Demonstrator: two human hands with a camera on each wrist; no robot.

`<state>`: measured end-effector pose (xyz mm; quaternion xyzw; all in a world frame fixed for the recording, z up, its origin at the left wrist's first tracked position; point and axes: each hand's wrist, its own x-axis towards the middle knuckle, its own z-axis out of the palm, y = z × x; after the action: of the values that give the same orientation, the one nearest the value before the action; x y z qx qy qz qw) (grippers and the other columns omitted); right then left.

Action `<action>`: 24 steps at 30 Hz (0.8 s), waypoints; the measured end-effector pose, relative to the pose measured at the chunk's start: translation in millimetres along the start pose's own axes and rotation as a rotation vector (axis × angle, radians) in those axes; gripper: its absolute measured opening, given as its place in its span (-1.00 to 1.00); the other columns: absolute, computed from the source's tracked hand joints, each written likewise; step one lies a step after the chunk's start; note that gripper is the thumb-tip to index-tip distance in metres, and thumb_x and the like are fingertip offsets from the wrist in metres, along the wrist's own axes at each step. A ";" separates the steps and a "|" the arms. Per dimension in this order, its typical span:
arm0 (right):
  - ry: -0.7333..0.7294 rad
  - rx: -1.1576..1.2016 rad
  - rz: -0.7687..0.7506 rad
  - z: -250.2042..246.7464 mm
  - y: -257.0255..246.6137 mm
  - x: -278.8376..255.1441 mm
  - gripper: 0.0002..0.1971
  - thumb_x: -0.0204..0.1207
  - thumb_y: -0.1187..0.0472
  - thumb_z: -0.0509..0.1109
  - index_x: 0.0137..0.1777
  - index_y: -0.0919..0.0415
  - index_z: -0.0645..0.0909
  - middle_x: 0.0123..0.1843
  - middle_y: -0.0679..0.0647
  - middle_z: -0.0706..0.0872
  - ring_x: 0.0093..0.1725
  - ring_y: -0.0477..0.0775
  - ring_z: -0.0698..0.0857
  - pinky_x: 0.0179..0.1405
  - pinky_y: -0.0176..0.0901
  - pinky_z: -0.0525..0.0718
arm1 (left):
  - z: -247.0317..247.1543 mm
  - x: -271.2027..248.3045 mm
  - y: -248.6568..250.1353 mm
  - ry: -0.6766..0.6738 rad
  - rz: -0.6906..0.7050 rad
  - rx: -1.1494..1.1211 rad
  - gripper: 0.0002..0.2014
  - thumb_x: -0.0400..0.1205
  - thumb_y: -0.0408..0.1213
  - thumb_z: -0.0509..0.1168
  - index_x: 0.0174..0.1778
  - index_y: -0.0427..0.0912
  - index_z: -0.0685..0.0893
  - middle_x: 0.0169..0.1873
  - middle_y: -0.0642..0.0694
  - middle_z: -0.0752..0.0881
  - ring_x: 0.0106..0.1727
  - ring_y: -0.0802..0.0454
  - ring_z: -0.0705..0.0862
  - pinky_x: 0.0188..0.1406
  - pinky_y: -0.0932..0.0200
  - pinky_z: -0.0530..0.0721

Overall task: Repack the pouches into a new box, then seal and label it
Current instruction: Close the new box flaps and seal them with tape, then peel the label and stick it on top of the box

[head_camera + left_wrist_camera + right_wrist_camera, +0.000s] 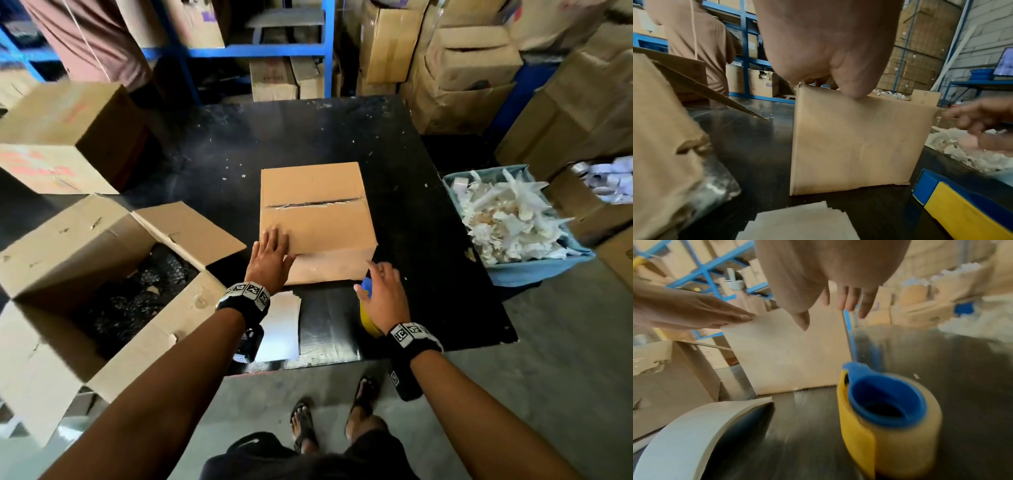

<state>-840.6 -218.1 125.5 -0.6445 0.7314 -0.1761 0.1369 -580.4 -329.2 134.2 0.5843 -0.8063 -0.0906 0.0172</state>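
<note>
Only the head view shows the taped seam running left-right across the closed box. The left hand presses flat on its near-left corner; the right hand hovers, fingers spread, above what looks like a tape dispenser.

Matt brown cardboard box with glossy clear tape on its seam stands on a scuffed, slightly shiny black table.

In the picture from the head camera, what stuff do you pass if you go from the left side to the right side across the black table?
Open box of dark pouches → left hand resting on the closed box → right hand over the yellow and blue tape dispenser → blue bin of paper scraps.
</note>
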 end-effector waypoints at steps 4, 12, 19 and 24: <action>0.002 -0.106 -0.297 -12.4 -42.7 40.6 -0.35 0.58 0.11 0.48 0.64 0.21 0.40 0.60 0.27 0.50 0.58 0.33 0.47 0.54 0.29 0.52 | 2.2 -14.4 -4.7 0.046 -0.092 -0.122 -0.41 0.81 -0.02 -0.01 0.74 -0.19 0.10 0.75 -0.20 0.04 0.75 -0.22 0.03 0.65 -0.25 0.25; -0.264 -0.222 -0.391 19.8 -99.0 91.8 -0.34 0.75 0.03 0.20 0.81 0.03 0.09 0.84 0.09 0.08 0.81 0.24 0.07 0.67 0.53 0.14 | 17.5 -60.3 -15.0 0.044 -0.269 -0.428 -0.34 0.77 -0.19 0.17 0.72 -0.38 0.07 0.67 -0.36 0.24 0.59 -0.36 0.38 0.55 -0.12 0.39; -0.179 -0.276 -0.404 44.3 -93.0 89.5 -0.35 0.79 -0.08 0.09 0.83 -0.10 -0.01 0.86 0.05 -0.04 0.83 0.25 -0.04 0.66 0.54 -0.24 | 64.1 -108.0 -26.4 -0.122 -0.299 -0.303 -0.53 0.79 -0.15 0.13 0.60 -0.30 0.41 0.47 -0.31 0.56 0.45 -0.24 0.54 0.46 -0.03 0.41; -0.162 -0.261 -0.394 49.0 -91.5 90.2 -0.35 0.77 -0.07 0.12 0.82 -0.13 0.01 0.86 0.03 0.01 0.83 0.25 0.00 0.68 0.54 -0.17 | 70.4 -112.7 -30.9 -0.119 -0.539 -0.362 -0.58 0.72 -0.09 0.26 0.43 -0.26 0.55 0.30 -0.28 0.67 0.29 -0.28 0.64 0.22 -0.13 0.65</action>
<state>-749.8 -321.2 123.5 -0.7989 0.5947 -0.0513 0.0739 -525.1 -223.0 68.7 0.7576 -0.5932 -0.2677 0.0488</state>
